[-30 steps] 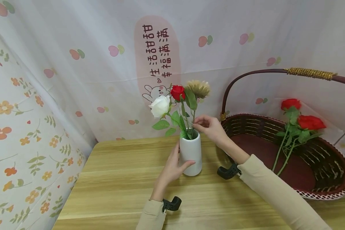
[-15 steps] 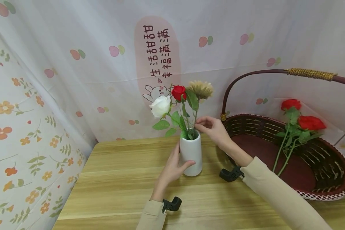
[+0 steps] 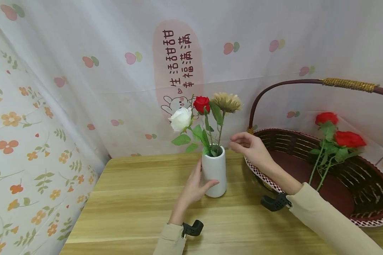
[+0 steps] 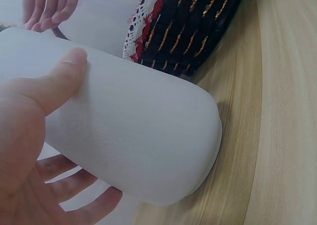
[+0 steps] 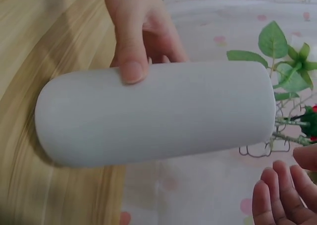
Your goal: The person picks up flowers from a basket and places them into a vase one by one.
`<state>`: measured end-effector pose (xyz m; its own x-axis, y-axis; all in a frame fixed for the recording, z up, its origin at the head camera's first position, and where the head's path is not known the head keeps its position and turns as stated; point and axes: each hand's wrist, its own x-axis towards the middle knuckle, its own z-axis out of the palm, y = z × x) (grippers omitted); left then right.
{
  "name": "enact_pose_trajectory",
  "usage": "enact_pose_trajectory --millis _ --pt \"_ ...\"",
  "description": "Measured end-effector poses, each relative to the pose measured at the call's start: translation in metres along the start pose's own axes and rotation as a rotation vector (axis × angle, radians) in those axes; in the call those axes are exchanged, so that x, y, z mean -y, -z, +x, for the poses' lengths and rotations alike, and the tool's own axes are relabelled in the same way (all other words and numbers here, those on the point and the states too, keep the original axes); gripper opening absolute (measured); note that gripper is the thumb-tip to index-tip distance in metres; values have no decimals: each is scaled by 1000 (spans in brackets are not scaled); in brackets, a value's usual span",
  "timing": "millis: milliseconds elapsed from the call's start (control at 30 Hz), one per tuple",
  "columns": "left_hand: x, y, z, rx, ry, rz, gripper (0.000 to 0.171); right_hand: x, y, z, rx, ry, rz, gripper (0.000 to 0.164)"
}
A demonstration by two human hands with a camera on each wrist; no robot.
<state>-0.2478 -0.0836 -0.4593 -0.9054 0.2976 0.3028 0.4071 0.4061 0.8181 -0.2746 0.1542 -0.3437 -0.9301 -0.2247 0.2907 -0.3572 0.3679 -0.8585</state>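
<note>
A white vase (image 3: 214, 179) stands upright on the wooden table, holding a white rose (image 3: 181, 119), a red rose (image 3: 201, 104) and a beige flower (image 3: 227, 102) seen from its underside. My left hand (image 3: 192, 188) grips the vase from its left side; the left wrist view shows the thumb (image 4: 67, 76) across the front and the fingers round the back. Just right of the beige flower's stem, my right hand (image 3: 254, 150) is apart from it with loosely bent fingers and nothing in them. In the right wrist view those fingers (image 5: 280, 195) hang beyond the vase mouth.
On the right, a dark woven basket (image 3: 274, 139) with a tall arched handle (image 3: 287, 83) stands close to my right forearm. Two red roses (image 3: 349, 139) lean inside it. A printed curtain (image 3: 121, 88) hangs behind the table (image 3: 140, 198).
My right hand has let go of the beige flower's stem and drawn away to the right. The flower now leans slightly further right. My left hand stays on the vase.
</note>
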Motion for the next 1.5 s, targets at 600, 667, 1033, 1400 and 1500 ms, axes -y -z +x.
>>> enact_pose_trajectory --millis 600,667,1033,1400,1500 --pt "-1 -2 0 13 13 0 99 -10 52 -20 -34 -8 -39 35" --pt "-1 -1 0 13 13 4 99 -13 58 -21 -49 -3 -61 34" --pt "0 -2 1 -6 -6 16 100 -30 90 -26 -93 -25 -181 34" --pt "1 -2 0 -8 9 18 99 -44 117 -29 -110 7 -344 34" --pt "1 -2 1 -9 5 18 99 -48 125 -29 -123 11 -366 34"
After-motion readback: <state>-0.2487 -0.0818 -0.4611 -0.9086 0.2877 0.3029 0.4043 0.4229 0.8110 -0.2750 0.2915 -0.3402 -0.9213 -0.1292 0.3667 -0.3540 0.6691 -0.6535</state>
